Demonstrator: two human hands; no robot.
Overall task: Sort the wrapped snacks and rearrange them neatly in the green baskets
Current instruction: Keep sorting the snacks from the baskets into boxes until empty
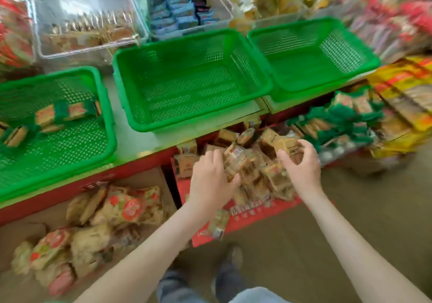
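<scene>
Both hands are in the red box [252,211], just below and in front of the middle basket [194,124]. The left hand [210,176] is curled round a tan packet [236,157]. The right hand [301,164] pinches a second packet [288,148] between thumb and fingers. The wrappers look thin, glossy and crinkly, so probably slippery. It seems best to grip each one flat across its faces, lift only the tan ones, and lay them edge to edge in rows on the middle basket's mesh floor. That basket is rigid perforated plastic and holds nothing. The neighbouring basket [106,106] to its left carries a few green-ended packets [63,113], a kind to keep apart.
</scene>
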